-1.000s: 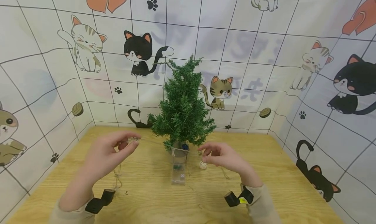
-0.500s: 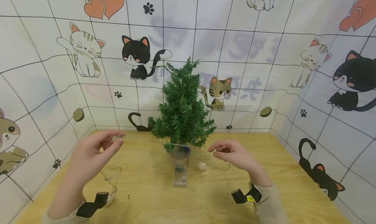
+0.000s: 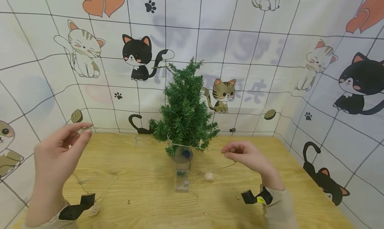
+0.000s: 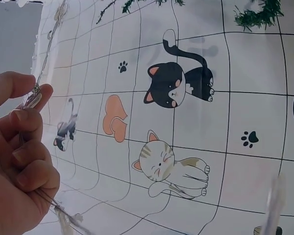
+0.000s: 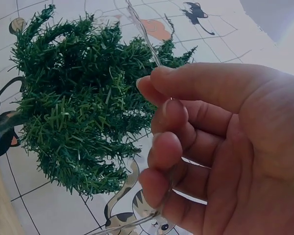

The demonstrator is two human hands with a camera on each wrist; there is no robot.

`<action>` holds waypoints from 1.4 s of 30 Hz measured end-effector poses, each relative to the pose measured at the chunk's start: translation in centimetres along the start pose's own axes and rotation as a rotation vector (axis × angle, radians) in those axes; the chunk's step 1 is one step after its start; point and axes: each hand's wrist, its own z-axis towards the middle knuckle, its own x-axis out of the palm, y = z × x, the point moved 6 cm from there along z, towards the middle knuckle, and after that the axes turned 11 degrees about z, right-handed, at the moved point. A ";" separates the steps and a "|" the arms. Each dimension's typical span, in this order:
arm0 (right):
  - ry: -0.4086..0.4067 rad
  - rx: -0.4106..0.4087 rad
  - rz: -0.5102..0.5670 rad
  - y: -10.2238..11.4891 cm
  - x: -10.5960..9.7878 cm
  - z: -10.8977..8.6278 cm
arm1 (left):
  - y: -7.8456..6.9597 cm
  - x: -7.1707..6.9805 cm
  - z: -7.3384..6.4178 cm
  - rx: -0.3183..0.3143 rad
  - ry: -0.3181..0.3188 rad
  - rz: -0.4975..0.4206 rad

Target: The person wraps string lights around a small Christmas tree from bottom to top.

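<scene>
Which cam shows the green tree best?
Head: the green tree stands upright, visible from tip to base. Right wrist shows it larger but sideways, partly behind the right hand; left wrist catches only branch bits near its top edge.

You're holding the string (image 3: 189, 146) before the tree (image 3: 186, 112); the box (image 3: 182, 184) is sitting nearer you, perhaps touching the pot (image 3: 177, 157).

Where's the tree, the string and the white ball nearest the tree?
Tree (image 3: 186, 112): head view, on its middle branches.
String (image 5: 152, 50): right wrist view, on its upper strand.
White ball (image 3: 209, 176): head view, on its middle.
</scene>
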 end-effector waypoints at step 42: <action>0.226 -0.198 -0.096 4.3 6.9 -0.1 | -5.1 13.2 -7.9 0.381 1.169 -0.062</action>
